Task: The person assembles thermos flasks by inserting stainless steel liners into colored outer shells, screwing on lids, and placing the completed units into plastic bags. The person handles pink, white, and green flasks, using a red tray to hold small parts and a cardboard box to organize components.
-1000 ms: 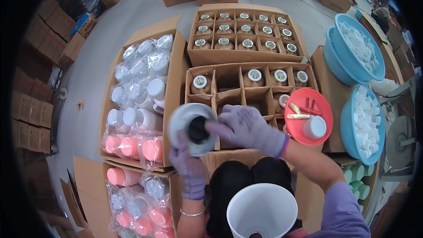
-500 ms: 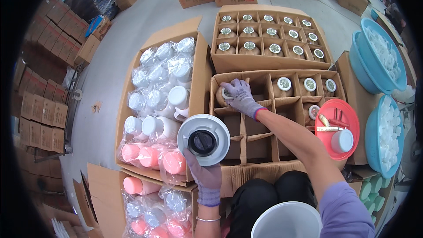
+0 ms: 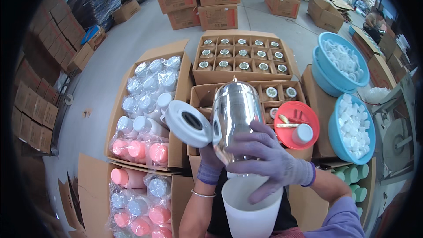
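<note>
A silver vacuum flask liner (image 3: 237, 110) stands upside down in front of me, its pointed tip upward and its lower end above a white bucket (image 3: 251, 216). My right hand (image 3: 271, 156) has its fingers wrapped round the liner's lower part, the thumb hanging over the bucket's mouth. Left of the liner, my left hand (image 3: 210, 161) holds a round grey-white plastic jug part (image 3: 176, 125) with a dark centre. That part hides most of the left fingers. Both hands wear light purple gloves. Beyond the liner sits a divided carton (image 3: 202, 90) with several capped liners.
At left are cartons of white and pink jugs (image 3: 136, 149), many bagged. Another divided carton (image 3: 242, 77) of capped liners stands behind. Right lie a red lid (image 3: 284, 141) with small items and blue basins (image 3: 332, 125) of white plastic parts. Stacked boxes (image 3: 218, 15) stand farther back.
My right hand has lifted the silver liner from the divided carton and brought it toward me over the bucket. The jug part in my left hand has tilted and moved left. The view has shifted.
</note>
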A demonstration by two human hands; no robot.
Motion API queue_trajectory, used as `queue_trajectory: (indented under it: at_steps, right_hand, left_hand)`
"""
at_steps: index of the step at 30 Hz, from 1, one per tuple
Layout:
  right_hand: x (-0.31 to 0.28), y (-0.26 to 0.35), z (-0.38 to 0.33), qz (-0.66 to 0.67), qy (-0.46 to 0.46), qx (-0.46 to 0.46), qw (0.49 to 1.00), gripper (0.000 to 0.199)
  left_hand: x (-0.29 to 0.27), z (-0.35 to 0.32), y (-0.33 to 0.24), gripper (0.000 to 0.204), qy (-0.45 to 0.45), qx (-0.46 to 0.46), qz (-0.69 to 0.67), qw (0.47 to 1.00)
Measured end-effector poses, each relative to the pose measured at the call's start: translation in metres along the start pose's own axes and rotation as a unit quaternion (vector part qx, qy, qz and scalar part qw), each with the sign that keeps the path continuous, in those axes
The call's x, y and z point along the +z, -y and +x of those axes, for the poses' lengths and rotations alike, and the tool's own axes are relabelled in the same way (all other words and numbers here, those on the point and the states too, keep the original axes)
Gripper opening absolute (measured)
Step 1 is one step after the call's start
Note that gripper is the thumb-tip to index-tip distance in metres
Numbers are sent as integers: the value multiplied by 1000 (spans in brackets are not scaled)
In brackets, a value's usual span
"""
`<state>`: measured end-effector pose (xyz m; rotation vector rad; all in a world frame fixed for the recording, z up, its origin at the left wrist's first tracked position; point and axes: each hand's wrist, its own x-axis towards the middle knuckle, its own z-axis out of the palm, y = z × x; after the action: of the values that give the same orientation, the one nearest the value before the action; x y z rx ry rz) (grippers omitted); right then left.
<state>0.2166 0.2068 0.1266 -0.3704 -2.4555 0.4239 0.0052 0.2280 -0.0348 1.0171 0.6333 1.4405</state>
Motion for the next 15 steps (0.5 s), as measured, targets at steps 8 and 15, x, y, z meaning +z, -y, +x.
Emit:
queue_trajectory:
  at_steps: [8, 15]
  right_hand:
    - [28, 30, -78, 442, -153, 338, 817, 104]
    - [36, 31, -77, 457, 62, 352, 815, 34]
  left_hand:
    - [62, -103, -68, 26, 48, 15, 290, 956]
    - [65, -139, -94, 60, -144, -75, 39, 986]
